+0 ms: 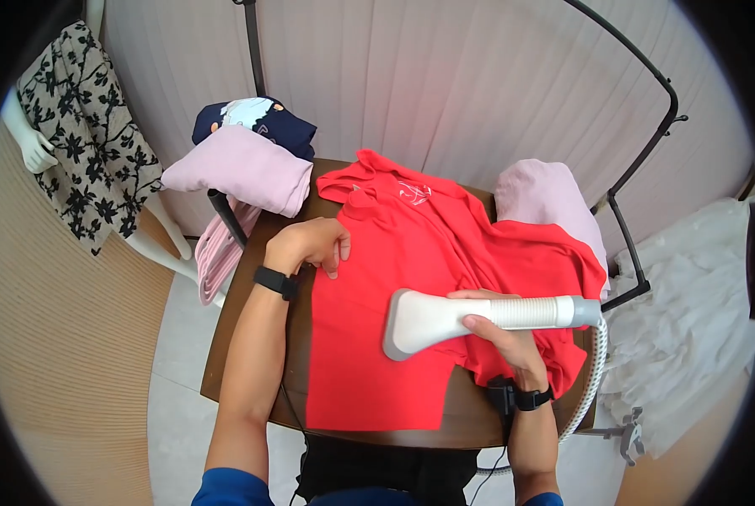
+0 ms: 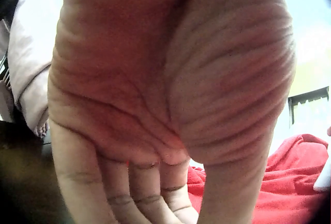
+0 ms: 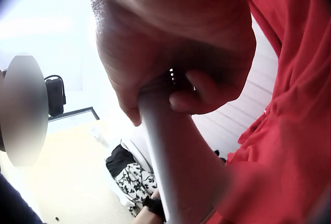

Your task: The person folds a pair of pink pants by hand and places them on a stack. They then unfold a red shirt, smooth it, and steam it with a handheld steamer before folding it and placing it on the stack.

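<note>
A red garment (image 1: 377, 337) lies spread on a brown table (image 1: 289, 371), its lower part flat and its right side bunched in folds. At its left edge my left hand (image 1: 311, 244) rests on the cloth; in the left wrist view the fingers of that hand (image 2: 165, 99) reach downward, tips out of frame. My right hand (image 1: 508, 337) grips the ribbed handle of a white steamer (image 1: 432, 322), whose head is over the garment's middle. The right wrist view shows the right hand (image 3: 181, 42) curled round the steamer (image 3: 178, 156), with red cloth (image 3: 295, 105) beside it.
Folded pink cloth (image 1: 247, 169) and a navy garment (image 1: 289, 126) are at the back left, another pink cloth (image 1: 546, 194) at the back right. A black frame (image 1: 647, 152) rises behind. The steamer's hose (image 1: 595, 379) hangs right. A mannequin in a floral skirt (image 1: 86, 135) stands left, white tulle (image 1: 681, 312) right.
</note>
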The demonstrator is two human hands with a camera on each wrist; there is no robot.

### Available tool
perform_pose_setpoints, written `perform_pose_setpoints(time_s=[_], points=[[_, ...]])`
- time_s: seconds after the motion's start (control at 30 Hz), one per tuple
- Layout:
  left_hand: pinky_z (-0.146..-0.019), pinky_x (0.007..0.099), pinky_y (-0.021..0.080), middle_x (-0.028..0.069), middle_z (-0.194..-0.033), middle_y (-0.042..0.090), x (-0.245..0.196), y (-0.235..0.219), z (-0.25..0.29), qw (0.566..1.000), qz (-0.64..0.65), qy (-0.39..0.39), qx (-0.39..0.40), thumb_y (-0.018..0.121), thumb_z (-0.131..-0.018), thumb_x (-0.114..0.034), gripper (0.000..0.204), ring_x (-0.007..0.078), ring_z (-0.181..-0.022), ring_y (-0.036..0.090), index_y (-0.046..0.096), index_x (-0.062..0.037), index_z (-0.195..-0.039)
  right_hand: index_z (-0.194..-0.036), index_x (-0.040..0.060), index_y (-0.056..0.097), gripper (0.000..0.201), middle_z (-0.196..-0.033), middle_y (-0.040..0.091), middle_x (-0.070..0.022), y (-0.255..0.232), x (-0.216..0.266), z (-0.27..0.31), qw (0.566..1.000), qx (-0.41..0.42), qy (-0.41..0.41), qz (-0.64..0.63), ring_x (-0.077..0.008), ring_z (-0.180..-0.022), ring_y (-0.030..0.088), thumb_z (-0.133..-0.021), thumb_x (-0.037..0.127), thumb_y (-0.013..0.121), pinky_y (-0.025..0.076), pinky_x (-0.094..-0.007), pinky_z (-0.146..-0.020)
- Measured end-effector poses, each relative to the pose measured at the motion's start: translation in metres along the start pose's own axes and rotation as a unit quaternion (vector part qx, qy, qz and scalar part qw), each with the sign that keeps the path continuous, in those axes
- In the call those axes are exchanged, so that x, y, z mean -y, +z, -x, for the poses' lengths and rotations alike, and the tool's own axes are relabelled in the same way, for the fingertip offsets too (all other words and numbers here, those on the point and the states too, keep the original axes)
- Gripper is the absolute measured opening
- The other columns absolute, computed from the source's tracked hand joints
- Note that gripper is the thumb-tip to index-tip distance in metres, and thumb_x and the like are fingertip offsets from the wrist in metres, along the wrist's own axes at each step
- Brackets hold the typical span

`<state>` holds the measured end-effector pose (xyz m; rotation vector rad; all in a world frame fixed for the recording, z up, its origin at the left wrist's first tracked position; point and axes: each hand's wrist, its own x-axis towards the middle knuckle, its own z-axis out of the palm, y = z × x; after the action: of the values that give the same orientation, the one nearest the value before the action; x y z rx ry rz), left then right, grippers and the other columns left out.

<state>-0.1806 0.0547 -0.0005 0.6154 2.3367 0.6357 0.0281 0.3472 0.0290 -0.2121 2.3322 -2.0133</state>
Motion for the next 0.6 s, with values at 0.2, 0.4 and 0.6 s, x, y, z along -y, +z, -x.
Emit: perform_pose_setpoints(time_s=[0.2,0.4,0.6], points=[[-0.065,0.0318,0.054,0.0077,-0.080,0.071,0.000,0.001,-0.001,1.000,0.005,-0.001,0.000,0.080,-0.064,0.006,0.031,0.0191,-0.073,0.068,0.066,0.0008,-0.091,-0.120,-0.0022,0.070,0.033,-0.107,0.074,-0.0103,0.045,0.004,-0.024,1.000,-0.002,-0.030,0.001,-0.0148,-0.098,0.068,-0.092,0.015,0.074,0.053,-0.0291,-0.089],[-0.065,0.0320,0.054,0.0085,-0.081,0.072,0.002,-0.001,-0.004,1.000,0.018,-0.005,0.012,0.080,-0.065,0.005,0.031,0.0191,-0.073,0.068,0.066,0.0002,-0.092,-0.119,-0.0012,0.071,0.033,-0.105,0.075,-0.0113,0.072,0.002,-0.036,0.998,0.056,-0.014,-0.040,-0.0150,-0.096,0.069,-0.092,0.018,0.075,0.054,-0.0291,-0.087],[-0.064,0.0322,0.054,0.0083,-0.080,0.072,0.005,0.000,-0.006,1.000,0.010,0.006,0.024,0.081,-0.065,0.004,0.033,0.0190,-0.072,0.068,0.065,0.0012,-0.093,-0.118,0.0004,0.071,0.033,-0.105,0.075,-0.0121,0.084,-0.007,-0.039,0.995,0.071,-0.058,0.039,-0.0181,-0.094,0.072,-0.092,0.020,0.076,0.056,-0.0296,-0.086]])
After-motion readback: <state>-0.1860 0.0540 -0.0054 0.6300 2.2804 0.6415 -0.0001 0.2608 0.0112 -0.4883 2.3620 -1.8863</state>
